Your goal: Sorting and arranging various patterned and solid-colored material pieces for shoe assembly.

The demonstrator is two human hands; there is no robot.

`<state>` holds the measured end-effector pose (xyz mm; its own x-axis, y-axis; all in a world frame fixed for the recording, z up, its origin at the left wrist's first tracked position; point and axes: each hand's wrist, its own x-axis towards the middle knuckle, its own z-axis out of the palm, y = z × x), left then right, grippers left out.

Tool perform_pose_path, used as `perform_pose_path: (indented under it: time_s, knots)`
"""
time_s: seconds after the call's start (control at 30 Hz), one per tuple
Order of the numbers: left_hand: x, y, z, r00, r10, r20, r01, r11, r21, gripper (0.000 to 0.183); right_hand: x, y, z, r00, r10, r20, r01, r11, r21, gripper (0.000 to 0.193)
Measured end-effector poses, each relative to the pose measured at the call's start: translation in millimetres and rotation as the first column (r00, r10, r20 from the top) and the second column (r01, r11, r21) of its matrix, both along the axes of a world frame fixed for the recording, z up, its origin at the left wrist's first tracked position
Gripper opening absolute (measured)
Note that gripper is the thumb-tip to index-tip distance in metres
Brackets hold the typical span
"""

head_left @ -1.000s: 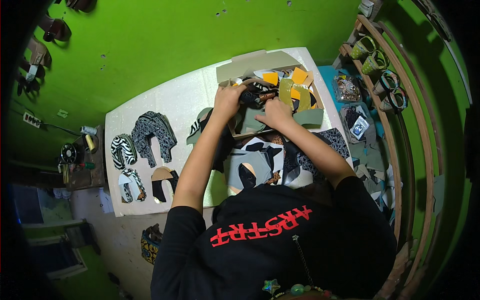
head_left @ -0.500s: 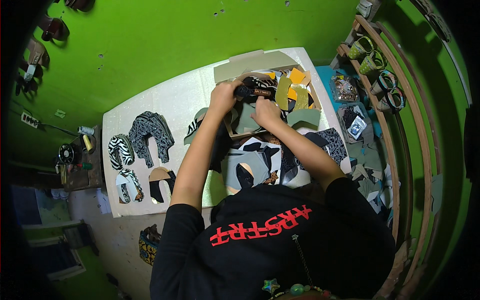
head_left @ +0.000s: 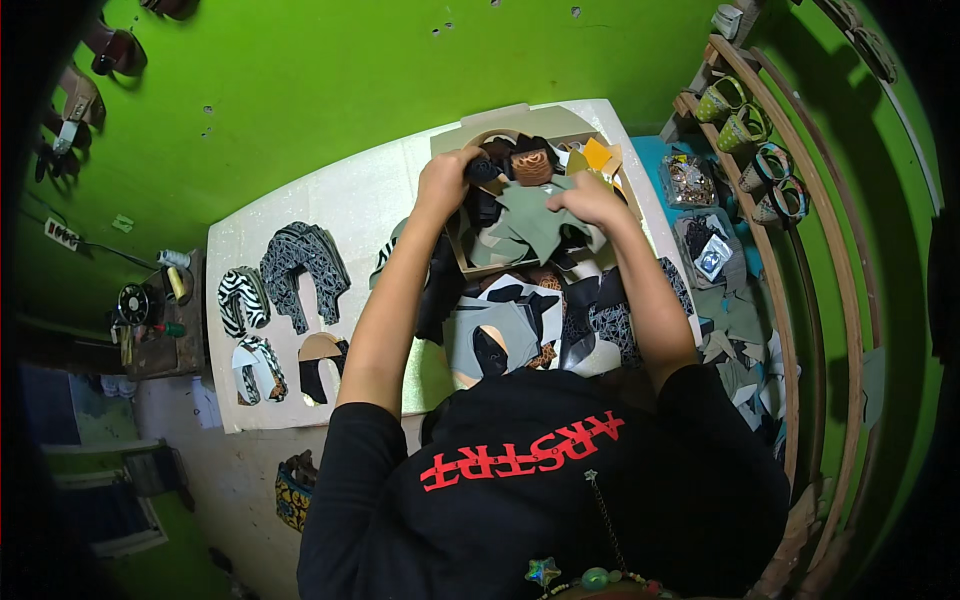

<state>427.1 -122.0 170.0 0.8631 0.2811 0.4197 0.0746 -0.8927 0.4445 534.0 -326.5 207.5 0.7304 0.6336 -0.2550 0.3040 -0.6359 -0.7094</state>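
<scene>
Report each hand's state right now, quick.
Left hand: fingers curled at the dark pieces; whether it grips any cannot be told.
Right hand: closed, holding a grey-green piece.

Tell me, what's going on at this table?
A person is handling cut pieces in a box with both bare hands. The right hand holds a grey-green piece over the box; the left hand grasps dark material at its left side, though exactly what is hard to tell. To the left on the table lie a zebra-striped stack and a larger grey-and-black patterned stack.
</scene>
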Motion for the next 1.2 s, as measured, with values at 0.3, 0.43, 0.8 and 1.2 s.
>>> perform_pose_path:
  time_s: [0.3,0.43,0.8,1.2]
  knots:
    - [4.1,-4.3,8.4,0.994,0.018,0.108,-0.02,1.0,0.022,0.035,4.2,-65.1,27.9,0.966,0.223,-0.129,-0.197,0.962,0.19,0.04]
    - [6.3,-9.9,8.0,0.985,0.055,0.166,-0.065,0.997,0.052,0.032,-13.6,-80.0,49.1,0.907,0.323,-0.272,-0.239,0.924,0.3,0.026]
    - [8.4,-13.3,10.4,0.968,0.09,0.236,-0.11,0.991,0.076,0.028,-91.9,-74.2,-22.2,0.865,0.502,0.012,-0.477,0.814,0.332,0.032]
    - [-4.0,-15.5,6.0,0.973,0.058,0.222,-0.072,0.996,0.054,0.034,-129.1,-66.7,-55.9,0.852,0.181,0.491,-0.216,0.976,0.015,0.036]
